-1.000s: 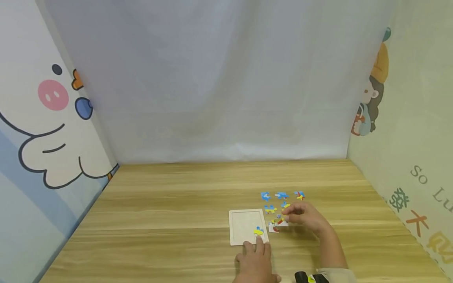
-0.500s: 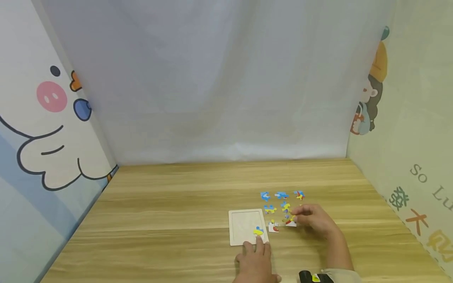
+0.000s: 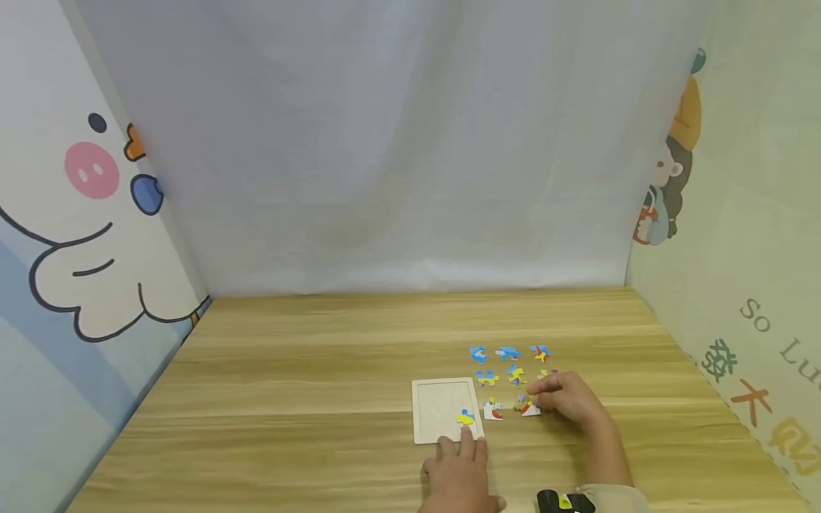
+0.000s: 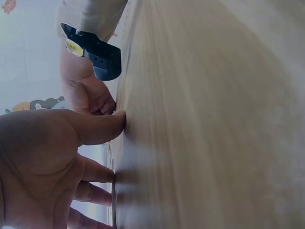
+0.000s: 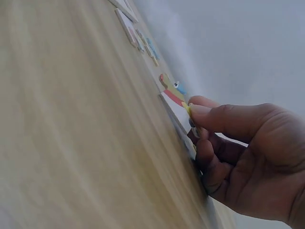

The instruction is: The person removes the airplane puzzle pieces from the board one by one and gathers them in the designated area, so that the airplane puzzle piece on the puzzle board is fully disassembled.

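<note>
In the head view my right hand (image 3: 567, 397) is right of the wooden puzzle tray (image 3: 415, 410). It pinches a white, red and yellow puzzle piece (image 5: 175, 106) between thumb and fingers, at or just above the tabletop; the grip hides part of it. My left hand (image 3: 457, 474) rests its fingertips on the tray's near edge. Just beyond those fingertips, a blue and yellow puzzle piece (image 3: 465, 418) lies inside the tray at its right side. Another white and red puzzle piece (image 3: 492, 410) sits between the tray and my right hand.
Beyond the right hand, several loose pieces lie in rows, among them a blue piece (image 3: 477, 354), a blue and white piece (image 3: 509, 353) and a blue, red and yellow piece (image 3: 540, 353). The wood-grain table (image 3: 288, 385) meets a pale curtain (image 3: 410, 214) at the back.
My right hand has shifted right with the pinched puzzle piece, separating it from the other white and red one. A piece formerly covered by that hand shows behind it. My left hand stays put.
</note>
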Demonstrator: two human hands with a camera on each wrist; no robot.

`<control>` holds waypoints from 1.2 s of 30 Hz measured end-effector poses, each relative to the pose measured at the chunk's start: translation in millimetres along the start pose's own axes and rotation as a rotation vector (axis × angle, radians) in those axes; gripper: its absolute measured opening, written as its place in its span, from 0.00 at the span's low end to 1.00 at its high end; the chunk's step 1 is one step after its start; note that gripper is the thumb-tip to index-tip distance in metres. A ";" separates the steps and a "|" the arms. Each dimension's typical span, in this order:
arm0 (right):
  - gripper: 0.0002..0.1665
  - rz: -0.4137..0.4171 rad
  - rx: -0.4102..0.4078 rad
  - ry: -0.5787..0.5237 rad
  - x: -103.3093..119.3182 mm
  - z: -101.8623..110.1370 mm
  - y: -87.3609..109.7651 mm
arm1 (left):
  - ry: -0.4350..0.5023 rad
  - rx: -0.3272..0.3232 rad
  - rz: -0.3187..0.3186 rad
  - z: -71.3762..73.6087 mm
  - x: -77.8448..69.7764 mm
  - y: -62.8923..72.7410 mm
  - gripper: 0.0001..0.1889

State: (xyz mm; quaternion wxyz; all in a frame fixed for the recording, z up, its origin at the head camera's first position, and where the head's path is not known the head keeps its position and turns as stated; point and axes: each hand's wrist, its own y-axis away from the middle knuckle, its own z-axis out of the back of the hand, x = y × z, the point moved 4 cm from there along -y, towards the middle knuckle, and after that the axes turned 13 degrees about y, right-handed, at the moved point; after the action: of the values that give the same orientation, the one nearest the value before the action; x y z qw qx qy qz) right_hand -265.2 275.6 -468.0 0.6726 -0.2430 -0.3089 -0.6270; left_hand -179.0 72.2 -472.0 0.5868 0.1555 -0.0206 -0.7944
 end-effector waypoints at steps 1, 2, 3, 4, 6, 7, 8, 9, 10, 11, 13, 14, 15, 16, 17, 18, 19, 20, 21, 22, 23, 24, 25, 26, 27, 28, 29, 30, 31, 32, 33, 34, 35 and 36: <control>0.10 -0.001 -0.002 0.008 0.2 -0.2 0.2 | 0.001 -0.001 -0.001 -0.1 0.5 0.1 0.46; 0.09 -0.009 -0.005 0.012 -0.1 -0.5 0.2 | 0.006 0.000 -0.001 -0.2 1.2 0.1 0.46; 0.09 -0.014 -0.009 0.015 -0.3 -0.8 0.1 | 0.010 0.002 -0.003 0.1 1.5 0.1 0.45; 0.09 -0.017 -0.014 0.021 -0.4 -0.9 0.2 | 0.017 0.003 -0.005 0.1 2.0 0.1 0.45; 0.09 -0.032 -0.018 0.021 -0.9 -1.1 0.4 | 0.039 0.005 -0.014 0.3 2.5 0.3 0.44; 0.10 -0.043 -0.020 0.019 -1.4 -1.2 0.4 | 0.051 0.007 -0.019 0.7 2.5 0.4 0.44; 0.10 -0.052 -0.023 0.020 -1.9 -1.3 0.5 | 0.059 0.010 -0.023 1.2 2.4 0.6 0.44; 0.10 -0.050 -0.024 0.025 -1.7 -1.1 0.8 | 0.069 0.012 -0.026 1.7 2.3 0.7 0.44; 0.10 -0.048 -0.025 0.028 -1.4 -0.9 1.1 | 0.080 0.014 -0.030 1.8 2.6 0.9 0.44; 0.11 -0.046 -0.025 0.030 -1.0 -0.6 1.4 | 0.086 0.015 -0.034 2.4 2.6 1.0 0.44; 0.12 -0.020 -0.037 0.063 1.3 0.8 2.4 | 0.095 0.014 -0.043 2.8 3.2 1.5 0.43; 0.12 -0.009 -0.048 0.078 2.6 1.8 3.6 | 0.096 0.012 -0.048 3.5 2.8 2.0 0.43; 0.12 0.002 -0.062 0.093 4.1 2.5 4.7 | 0.101 0.006 -0.053 4.2 2.3 2.6 0.43; 0.12 0.005 -0.074 0.107 5.3 2.7 6.3 | 0.105 0.001 -0.059 5.3 1.6 3.2 0.42; 0.12 0.004 -0.082 0.111 6.9 2.3 7.9 | 0.104 -0.001 -0.066 6.2 0.9 3.8 0.41; 0.12 0.005 -0.089 0.113 8.9 1.5 9.9 | 0.107 -0.002 -0.069 6.8 0.4 4.2 0.41; 0.13 0.001 -0.092 0.107 10.7 0.1 12.0 | 0.108 -0.004 -0.072 7.9 -0.2 4.8 0.40; 0.13 -0.008 -0.092 0.096 12.4 -1.9 13.9 | 0.110 -0.003 -0.074 8.6 -0.5 5.2 0.39; 0.12 -0.011 -0.086 0.088 14.7 -4.1 15.8 | 0.118 -0.002 -0.075 9.0 -0.1 5.6 0.39; 0.12 -0.017 -0.078 0.081 17.2 -6.5 17.8 | 0.125 0.001 -0.076 9.5 0.7 5.9 0.38; 0.13 -0.014 -0.069 0.074 20.0 -8.4 19.6 | 0.132 0.003 -0.079 9.7 1.9 6.1 0.38; 0.12 -0.012 -0.063 0.074 22.5 -10.0 21.5 | 0.144 0.002 -0.083 10.3 3.1 6.4 0.38; 0.12 -0.011 -0.060 0.076 24.8 -11.6 23.1 | 0.146 -0.005 -0.092 11.2 4.8 7.0 0.38; 0.12 -0.004 -0.060 0.081 27.2 -12.9 24.6 | 0.153 -0.010 -0.103 12.3 6.5 7.4 0.37; 0.11 0.002 -0.060 0.085 29.4 -14.1 26.0 | 0.155 -0.019 -0.117 13.2 8.5 7.7 0.37; 0.11 0.013 -0.062 0.086 31.7 -15.2 27.0 | 0.148 -0.027 -0.134 14.4 10.5 7.9 0.37; 0.11 0.019 -0.063 0.081 33.8 -16.5 27.8 | 0.146 -0.033 -0.154 15.6 12.7 8.3 0.37; 0.11 0.022 -0.066 0.072 35.6 -17.9 28.1 | 0.143 -0.042 -0.176 16.7 15.0 8.4 0.36; 0.11 0.029 -0.070 0.062 37.3 -19.4 28.3 | 0.143 -0.053 -0.198 18.1 17.2 8.4 0.36; 0.11 0.031 -0.071 0.046 38.7 -21.1 28.2 | 0.158 -0.063 -0.218 19.9 19.3 8.3 0.35; 0.11 0.035 -0.070 0.019 40.1 -22.9 28.1 | 0.172 -0.075 -0.240 21.9 21.4 8.6 0.34; 0.11 0.042 -0.065 -0.005 41.6 -24.7 27.8 | 0.195 -0.084 -0.258 24.3 23.7 8.7 0.33; 0.11 0.043 -0.059 -0.028 42.9 -26.6 27.6 | 0.222 -0.100 -0.273 26.6 26.1 8.4 0.32; 0.12 0.050 -0.051 -0.050 44.2 -28.4 27.1 | 0.253 -0.118 -0.284 29.3 28.7 8.1 0.31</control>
State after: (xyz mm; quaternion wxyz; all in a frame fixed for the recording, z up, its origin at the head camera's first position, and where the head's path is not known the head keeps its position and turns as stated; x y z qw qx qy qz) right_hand -234.0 227.2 -454.1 0.6735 -0.2834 -0.3032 -0.6116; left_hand -187.0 38.3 -448.8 0.4748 0.2207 0.1222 -0.8431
